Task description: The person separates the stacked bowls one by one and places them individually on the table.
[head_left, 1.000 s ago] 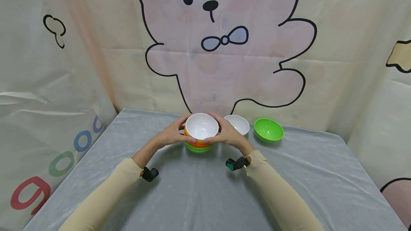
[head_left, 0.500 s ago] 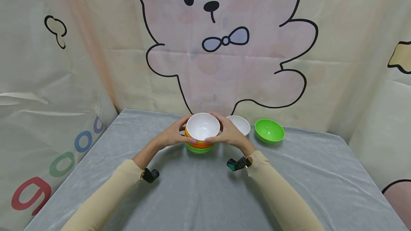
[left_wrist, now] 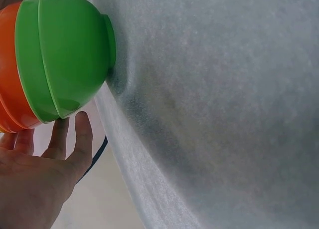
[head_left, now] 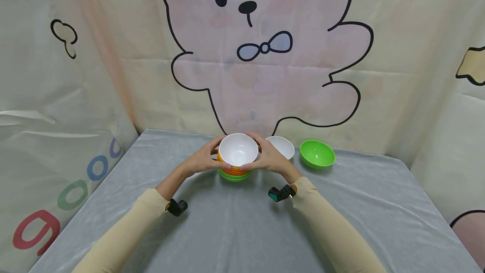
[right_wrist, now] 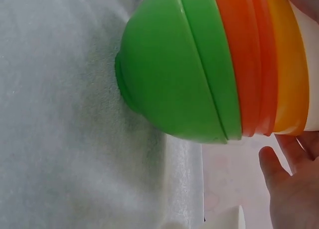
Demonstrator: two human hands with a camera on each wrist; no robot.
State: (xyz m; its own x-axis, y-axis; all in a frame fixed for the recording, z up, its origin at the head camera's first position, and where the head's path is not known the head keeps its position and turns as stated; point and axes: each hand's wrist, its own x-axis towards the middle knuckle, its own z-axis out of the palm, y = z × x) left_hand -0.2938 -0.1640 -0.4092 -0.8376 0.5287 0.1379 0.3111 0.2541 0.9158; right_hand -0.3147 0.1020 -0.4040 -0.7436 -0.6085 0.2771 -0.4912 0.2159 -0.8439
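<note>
A stack of nested bowls stands on the grey tablecloth near the back of the table. Its top bowl is white (head_left: pixel 238 148); beneath it come yellow (right_wrist: pixel 291 89), orange (right_wrist: pixel 237 64) and green bowls (left_wrist: pixel 70 54). My left hand (head_left: pixel 202 158) grips the stack's left side, thumb at the front and fingers round the side. From the right, my right hand (head_left: pixel 268 158) holds it the same way, so the two thumbs lie close together at the front. In both wrist views the lowest green bowl's foot is right at the cloth.
Another white bowl (head_left: pixel 282 146) stands just behind my right hand, partly hidden by it. Farther right is a separate green bowl (head_left: pixel 317 154). A printed curtain (head_left: pixel 295 96) hangs along the table's back edge, with more curtain at both sides.
</note>
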